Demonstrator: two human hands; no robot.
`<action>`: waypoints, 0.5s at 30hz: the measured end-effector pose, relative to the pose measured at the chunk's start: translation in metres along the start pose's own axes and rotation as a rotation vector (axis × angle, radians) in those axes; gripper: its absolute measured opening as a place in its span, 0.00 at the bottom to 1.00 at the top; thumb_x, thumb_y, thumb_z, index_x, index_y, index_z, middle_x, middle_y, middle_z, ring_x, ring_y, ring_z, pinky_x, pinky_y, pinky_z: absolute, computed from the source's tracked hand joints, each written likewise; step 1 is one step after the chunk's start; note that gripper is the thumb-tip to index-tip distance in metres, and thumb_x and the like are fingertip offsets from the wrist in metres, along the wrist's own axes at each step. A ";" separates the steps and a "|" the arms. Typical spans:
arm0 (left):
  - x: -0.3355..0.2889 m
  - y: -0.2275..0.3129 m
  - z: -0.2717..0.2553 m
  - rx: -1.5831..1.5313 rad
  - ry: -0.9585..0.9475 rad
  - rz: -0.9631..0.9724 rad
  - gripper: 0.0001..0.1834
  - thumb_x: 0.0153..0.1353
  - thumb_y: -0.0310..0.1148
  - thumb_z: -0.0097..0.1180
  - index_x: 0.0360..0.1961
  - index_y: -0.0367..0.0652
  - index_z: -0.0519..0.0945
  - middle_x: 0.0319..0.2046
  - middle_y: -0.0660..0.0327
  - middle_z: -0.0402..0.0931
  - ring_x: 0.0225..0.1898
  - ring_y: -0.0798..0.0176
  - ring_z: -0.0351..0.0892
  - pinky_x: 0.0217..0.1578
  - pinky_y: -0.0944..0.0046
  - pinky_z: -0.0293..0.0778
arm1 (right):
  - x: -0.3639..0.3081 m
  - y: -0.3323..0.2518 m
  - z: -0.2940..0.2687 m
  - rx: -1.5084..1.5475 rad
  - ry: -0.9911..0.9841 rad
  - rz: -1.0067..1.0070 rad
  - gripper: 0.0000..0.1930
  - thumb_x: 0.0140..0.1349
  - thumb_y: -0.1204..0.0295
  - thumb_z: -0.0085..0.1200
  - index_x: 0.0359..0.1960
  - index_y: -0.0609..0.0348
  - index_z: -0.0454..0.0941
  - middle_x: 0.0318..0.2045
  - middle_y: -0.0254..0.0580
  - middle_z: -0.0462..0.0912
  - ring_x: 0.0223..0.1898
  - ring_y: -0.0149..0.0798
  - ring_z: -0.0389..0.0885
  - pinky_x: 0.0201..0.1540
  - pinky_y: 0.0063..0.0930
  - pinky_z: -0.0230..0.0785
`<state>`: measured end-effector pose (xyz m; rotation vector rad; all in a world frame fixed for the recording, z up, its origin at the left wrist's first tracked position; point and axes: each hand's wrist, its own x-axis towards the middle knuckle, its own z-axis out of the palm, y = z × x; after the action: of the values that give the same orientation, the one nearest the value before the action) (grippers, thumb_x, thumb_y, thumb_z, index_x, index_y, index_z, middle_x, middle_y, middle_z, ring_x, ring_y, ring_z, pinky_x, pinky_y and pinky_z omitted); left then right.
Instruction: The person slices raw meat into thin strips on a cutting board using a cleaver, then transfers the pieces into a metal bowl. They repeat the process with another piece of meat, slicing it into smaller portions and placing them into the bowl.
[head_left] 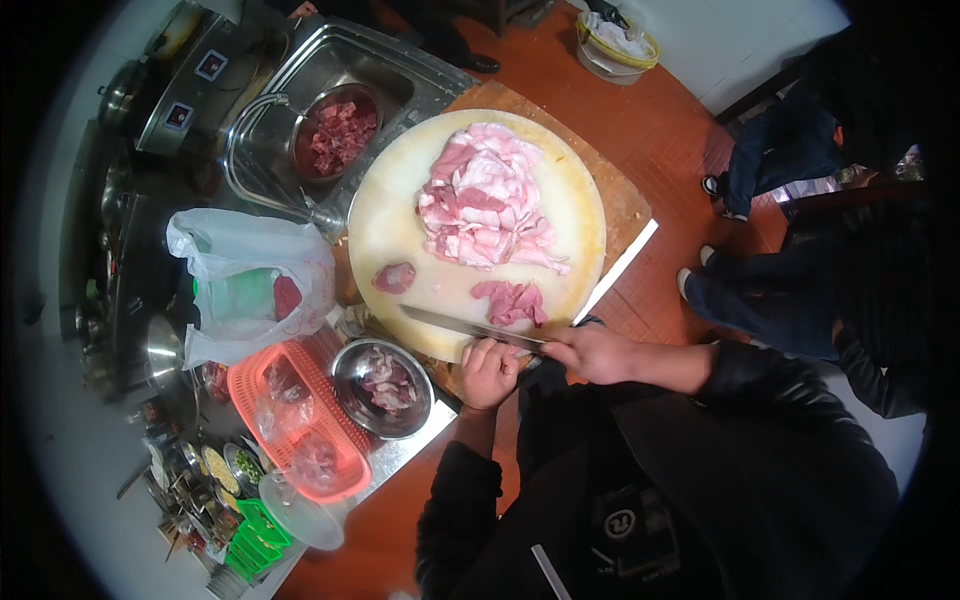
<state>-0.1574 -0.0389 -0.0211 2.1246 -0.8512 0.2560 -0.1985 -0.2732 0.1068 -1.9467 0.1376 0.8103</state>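
In the head view, the right hand [600, 355] is wrapped firmly around the handle of a knife [455, 322], whose long blade lies across the near edge of a round cutting board [385, 190], tip toward the left. The left hand [487, 374] has its fingers curled together at the board's near rim, right by the blade; whether it pinches anything I cannot tell.

The large pile of meat [485, 195] sits across the board's middle and far part. A few thin slices [510, 303] lie just beyond the knife, and a single small piece [394, 277] rests near the board's left edge. A steel bowl [402, 425] with more meat stands just left of the board.

For clean, safe cutting, the left fingertips should probably stay tucked behind the knuckles and clear of the edge. Soft, slippery meat likely calls for long, drawn strokes, worked farther in from the rim.
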 end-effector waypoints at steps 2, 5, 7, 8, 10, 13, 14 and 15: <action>0.001 0.000 -0.005 -0.023 -0.026 -0.027 0.09 0.51 0.24 0.62 0.36 0.44 0.83 0.39 0.57 0.80 0.40 0.49 0.80 0.44 0.53 0.76 | 0.033 -0.007 0.018 -0.083 0.101 -0.150 0.22 0.79 0.54 0.44 0.58 0.60 0.78 0.45 0.56 0.85 0.48 0.58 0.84 0.52 0.45 0.75; 0.003 0.000 -0.012 -0.019 -0.015 -0.065 0.09 0.52 0.24 0.62 0.37 0.45 0.84 0.40 0.57 0.81 0.40 0.49 0.80 0.44 0.52 0.76 | 0.059 0.000 0.023 -0.062 0.145 -0.286 0.22 0.79 0.55 0.44 0.59 0.59 0.78 0.42 0.58 0.85 0.46 0.60 0.84 0.51 0.45 0.75; 0.006 0.000 -0.012 0.023 -0.025 -0.108 0.10 0.53 0.23 0.62 0.37 0.45 0.84 0.40 0.57 0.81 0.41 0.49 0.80 0.45 0.52 0.76 | 0.063 0.007 0.013 -0.050 0.056 -0.178 0.22 0.79 0.55 0.44 0.60 0.57 0.79 0.41 0.58 0.86 0.45 0.60 0.85 0.51 0.46 0.76; 0.008 0.001 -0.011 0.044 -0.064 -0.137 0.10 0.53 0.23 0.61 0.37 0.45 0.84 0.40 0.57 0.81 0.41 0.49 0.79 0.45 0.52 0.77 | 0.061 0.010 0.004 -0.052 0.014 -0.190 0.22 0.79 0.55 0.44 0.60 0.57 0.79 0.41 0.57 0.87 0.45 0.59 0.85 0.51 0.45 0.76; 0.012 0.007 -0.012 0.065 -0.025 -0.177 0.14 0.55 0.25 0.61 0.44 0.45 0.85 0.46 0.55 0.81 0.45 0.48 0.79 0.48 0.52 0.77 | 0.054 0.009 -0.014 -0.052 -0.007 -0.245 0.22 0.79 0.55 0.43 0.60 0.58 0.79 0.41 0.55 0.87 0.44 0.58 0.86 0.51 0.44 0.76; 0.018 0.029 -0.007 -0.013 -0.002 -0.246 0.24 0.56 0.33 0.64 0.56 0.44 0.83 0.53 0.52 0.77 0.52 0.44 0.77 0.54 0.47 0.74 | 0.041 0.000 -0.040 -0.027 0.071 -0.308 0.21 0.78 0.55 0.44 0.59 0.56 0.78 0.40 0.54 0.87 0.43 0.57 0.87 0.48 0.42 0.78; 0.020 0.036 -0.004 0.047 -0.074 -0.234 0.25 0.55 0.35 0.66 0.57 0.45 0.82 0.54 0.52 0.76 0.53 0.43 0.76 0.55 0.46 0.74 | 0.037 -0.003 -0.048 0.006 0.081 -0.325 0.21 0.78 0.55 0.45 0.59 0.56 0.78 0.39 0.54 0.87 0.42 0.56 0.87 0.47 0.41 0.78; 0.021 0.044 -0.002 0.095 -0.130 -0.221 0.27 0.55 0.37 0.67 0.57 0.46 0.82 0.54 0.52 0.75 0.54 0.43 0.75 0.56 0.45 0.73 | 0.033 -0.005 -0.055 -0.010 0.089 -0.328 0.20 0.77 0.55 0.45 0.60 0.52 0.78 0.37 0.50 0.87 0.41 0.54 0.86 0.46 0.43 0.77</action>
<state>-0.1696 -0.0670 0.0167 2.3228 -0.6805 0.0449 -0.1450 -0.3078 0.1073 -1.9487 -0.1306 0.5094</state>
